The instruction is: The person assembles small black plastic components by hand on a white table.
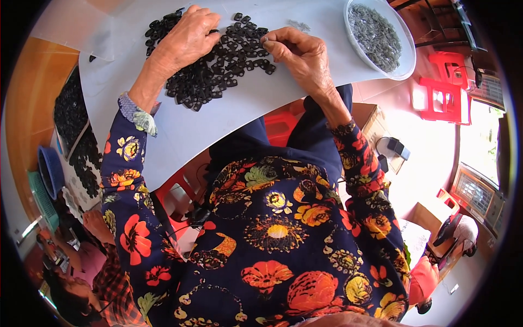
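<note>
Small black plastic pieces (199, 84), flat with holes in them, lie in a loose pile on the pale table (163, 136). Above the pile's far part, my left hand (188, 38) is closed, with one black piece (214, 31) at its thumb and fingertips. At the pile's right edge, my right hand (302, 54) pinches a tiny thin, shiny piece (266, 40) between thumb and forefinger; its exact kind is too small to tell. Just beyond that hand sits a little heap of thin greyish pieces (298, 25).
A clear round tub (407, 68) full of grey wiry pieces stands at the table's right end. More black pieces (71, 109) are spread at the left, near a blue basket (50, 171). Red stools (444, 101) stand at right. Other people sit at lower left and lower right.
</note>
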Tool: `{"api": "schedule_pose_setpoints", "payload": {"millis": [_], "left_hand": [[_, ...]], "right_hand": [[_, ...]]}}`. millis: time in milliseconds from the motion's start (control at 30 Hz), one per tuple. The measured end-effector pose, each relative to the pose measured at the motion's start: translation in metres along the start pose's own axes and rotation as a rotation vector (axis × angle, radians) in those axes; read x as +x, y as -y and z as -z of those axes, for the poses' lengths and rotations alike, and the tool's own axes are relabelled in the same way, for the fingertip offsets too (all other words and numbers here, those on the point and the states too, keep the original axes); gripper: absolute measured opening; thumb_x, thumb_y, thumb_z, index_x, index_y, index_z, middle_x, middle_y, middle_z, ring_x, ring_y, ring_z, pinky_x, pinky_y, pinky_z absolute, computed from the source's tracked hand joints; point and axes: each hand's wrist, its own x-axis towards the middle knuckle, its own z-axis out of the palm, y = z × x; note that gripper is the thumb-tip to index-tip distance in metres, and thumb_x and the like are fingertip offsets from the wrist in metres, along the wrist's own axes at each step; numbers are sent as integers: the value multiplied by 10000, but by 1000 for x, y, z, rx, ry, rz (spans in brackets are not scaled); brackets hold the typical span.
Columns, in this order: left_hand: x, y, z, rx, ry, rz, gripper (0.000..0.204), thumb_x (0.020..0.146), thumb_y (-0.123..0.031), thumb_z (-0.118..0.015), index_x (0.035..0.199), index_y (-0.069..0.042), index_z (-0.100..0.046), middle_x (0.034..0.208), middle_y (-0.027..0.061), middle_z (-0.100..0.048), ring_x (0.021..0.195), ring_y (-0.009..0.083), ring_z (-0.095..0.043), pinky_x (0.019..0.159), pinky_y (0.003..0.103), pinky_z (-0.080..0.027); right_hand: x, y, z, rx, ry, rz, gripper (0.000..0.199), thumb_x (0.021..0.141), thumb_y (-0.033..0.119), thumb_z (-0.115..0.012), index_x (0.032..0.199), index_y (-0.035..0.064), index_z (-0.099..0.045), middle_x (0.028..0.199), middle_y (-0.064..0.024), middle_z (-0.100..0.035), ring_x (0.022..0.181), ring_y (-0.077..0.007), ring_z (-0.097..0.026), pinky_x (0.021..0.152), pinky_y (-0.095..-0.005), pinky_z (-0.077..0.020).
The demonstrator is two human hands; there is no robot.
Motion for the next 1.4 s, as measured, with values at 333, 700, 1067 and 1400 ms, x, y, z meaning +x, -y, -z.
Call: {"api": "schedule_pose_setpoints", "payload": {"millis": [333,700,1067,1400], "left_hand": [[8,-33,-4,-897,-23,327,167,874,-181,-617,883,-15,-627,835,19,-624,643,99,-564,610,255,-451],[21,-54,-7,-1007,5,343,256,921,-253,-555,951,-13,-639,766,1,-620,727,90,-608,684,229,-472],[20,-64,0,-819,-1,345,160,852,-100,-576,962,4,-626,731,-28,-566,656,47,-499,636,199,-433],[13,-69,-5,-882,-68,361,197,866,-66,-564,1035,28,-604,800,28,-621,746,81,-588,696,225,-475]], "right_hand": [[1,-1,-1,185,-21,22,132,841,77,-655,940,-9,-670,754,0,-630,679,-49,-539,639,-197,-471],[3,-2,-2,281,-36,62,142,849,-4,-598,989,-27,-589,831,-27,-628,701,-68,-562,664,-213,-488],[3,-1,-1,245,-140,87,165,854,2,-594,1017,-20,-600,822,-26,-625,719,-69,-563,681,-213,-484],[1,-2,-1,185,-108,66,169,863,33,-599,1015,-19,-651,821,-21,-633,740,-67,-556,709,-213,-486]]}}
